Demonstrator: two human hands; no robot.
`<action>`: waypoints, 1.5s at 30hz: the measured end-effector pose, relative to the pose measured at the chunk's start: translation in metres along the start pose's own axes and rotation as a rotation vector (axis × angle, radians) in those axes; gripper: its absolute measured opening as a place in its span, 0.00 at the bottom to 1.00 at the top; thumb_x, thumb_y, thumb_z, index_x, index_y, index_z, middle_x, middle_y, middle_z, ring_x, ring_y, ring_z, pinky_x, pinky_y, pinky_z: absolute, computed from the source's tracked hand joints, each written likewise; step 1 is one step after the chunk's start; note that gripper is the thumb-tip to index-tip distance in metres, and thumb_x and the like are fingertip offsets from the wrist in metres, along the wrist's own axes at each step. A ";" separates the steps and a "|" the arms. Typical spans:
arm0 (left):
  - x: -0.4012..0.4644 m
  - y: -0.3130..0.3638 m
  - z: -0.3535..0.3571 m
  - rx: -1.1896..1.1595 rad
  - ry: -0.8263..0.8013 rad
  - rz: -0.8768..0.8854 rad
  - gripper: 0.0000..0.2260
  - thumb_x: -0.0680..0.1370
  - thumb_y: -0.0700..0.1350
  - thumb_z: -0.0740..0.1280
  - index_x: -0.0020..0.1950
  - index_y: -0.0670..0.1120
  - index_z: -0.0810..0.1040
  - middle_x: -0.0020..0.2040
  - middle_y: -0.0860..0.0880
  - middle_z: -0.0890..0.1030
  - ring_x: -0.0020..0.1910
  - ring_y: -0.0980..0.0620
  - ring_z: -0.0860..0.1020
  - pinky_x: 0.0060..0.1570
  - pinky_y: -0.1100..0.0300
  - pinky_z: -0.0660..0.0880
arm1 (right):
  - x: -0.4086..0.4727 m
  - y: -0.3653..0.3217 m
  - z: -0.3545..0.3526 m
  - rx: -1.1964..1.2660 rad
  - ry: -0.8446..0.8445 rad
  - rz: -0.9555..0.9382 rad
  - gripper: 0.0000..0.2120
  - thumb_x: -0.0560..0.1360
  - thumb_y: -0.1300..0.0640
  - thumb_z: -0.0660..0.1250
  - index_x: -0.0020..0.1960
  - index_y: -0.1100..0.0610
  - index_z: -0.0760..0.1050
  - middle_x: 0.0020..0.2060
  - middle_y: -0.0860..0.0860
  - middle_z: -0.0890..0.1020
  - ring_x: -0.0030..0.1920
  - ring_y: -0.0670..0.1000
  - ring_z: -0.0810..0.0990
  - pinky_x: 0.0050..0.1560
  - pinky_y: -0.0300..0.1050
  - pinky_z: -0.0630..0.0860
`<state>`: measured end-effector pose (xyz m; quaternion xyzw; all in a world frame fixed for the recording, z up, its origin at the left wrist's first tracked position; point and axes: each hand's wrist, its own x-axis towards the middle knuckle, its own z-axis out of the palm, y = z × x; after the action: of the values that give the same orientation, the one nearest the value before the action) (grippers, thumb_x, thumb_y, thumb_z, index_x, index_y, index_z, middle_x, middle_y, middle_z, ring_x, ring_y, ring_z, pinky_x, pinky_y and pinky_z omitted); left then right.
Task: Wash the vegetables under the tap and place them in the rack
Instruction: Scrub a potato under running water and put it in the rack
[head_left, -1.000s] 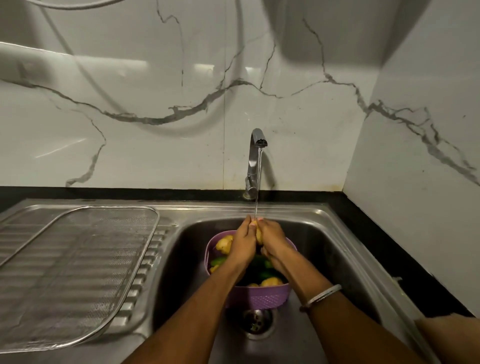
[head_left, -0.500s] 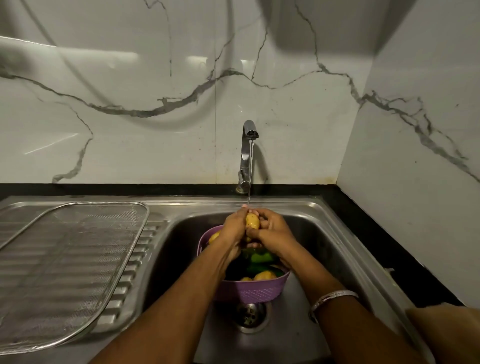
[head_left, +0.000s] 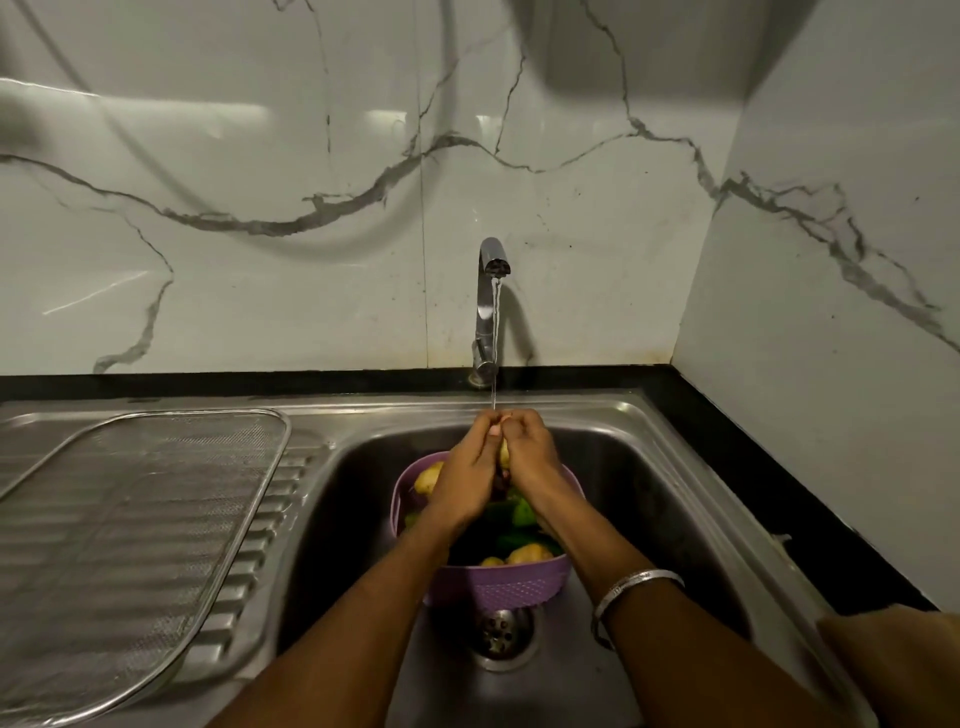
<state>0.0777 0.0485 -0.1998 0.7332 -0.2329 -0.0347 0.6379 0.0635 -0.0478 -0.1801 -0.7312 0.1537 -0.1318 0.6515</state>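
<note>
Under the running tap (head_left: 491, 306), my left hand (head_left: 467, 478) and my right hand (head_left: 527, 457) are wrapped together round a yellow potato (head_left: 503, 453), of which only a sliver shows between them. Below my hands a purple perforated basket (head_left: 498, 584) stands in the sink (head_left: 649, 493), holding more potatoes (head_left: 427, 478) and green peppers (head_left: 523, 514). The wire mesh rack (head_left: 135, 519) lies on the draining board to the left and holds nothing.
The sink drain (head_left: 503, 631) sits just in front of the basket. A black counter strip (head_left: 769, 499) runs along the back and the right side, with marble walls behind and to the right. A silver bangle (head_left: 634, 584) is on my right wrist.
Both hands have kept rubbing the potato under the stream; it showed clearly half a second ago and is now almost covered by my fingers. The camera view shifted slightly.
</note>
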 end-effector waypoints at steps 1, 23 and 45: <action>-0.001 -0.003 0.000 0.084 0.013 0.047 0.12 0.87 0.50 0.52 0.66 0.59 0.71 0.61 0.51 0.79 0.59 0.54 0.79 0.58 0.50 0.81 | 0.003 0.001 -0.001 -0.018 0.020 0.002 0.08 0.86 0.53 0.57 0.58 0.52 0.74 0.52 0.54 0.81 0.49 0.52 0.81 0.43 0.44 0.79; 0.017 0.003 0.009 0.263 0.267 -0.090 0.12 0.87 0.50 0.54 0.52 0.49 0.75 0.45 0.49 0.82 0.46 0.51 0.81 0.50 0.53 0.79 | -0.005 -0.004 0.000 -0.587 0.194 -0.230 0.22 0.86 0.46 0.51 0.47 0.56 0.77 0.39 0.51 0.80 0.41 0.50 0.78 0.45 0.45 0.71; 0.002 -0.009 -0.003 0.490 0.280 0.258 0.12 0.87 0.55 0.50 0.54 0.53 0.70 0.41 0.53 0.78 0.40 0.57 0.78 0.40 0.58 0.76 | 0.007 -0.016 0.006 0.023 -0.001 0.383 0.24 0.86 0.44 0.50 0.42 0.57 0.74 0.31 0.55 0.75 0.27 0.51 0.73 0.28 0.45 0.74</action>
<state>0.0831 0.0517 -0.2074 0.8272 -0.2353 0.2048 0.4673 0.0728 -0.0436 -0.1651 -0.6812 0.2884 -0.0069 0.6728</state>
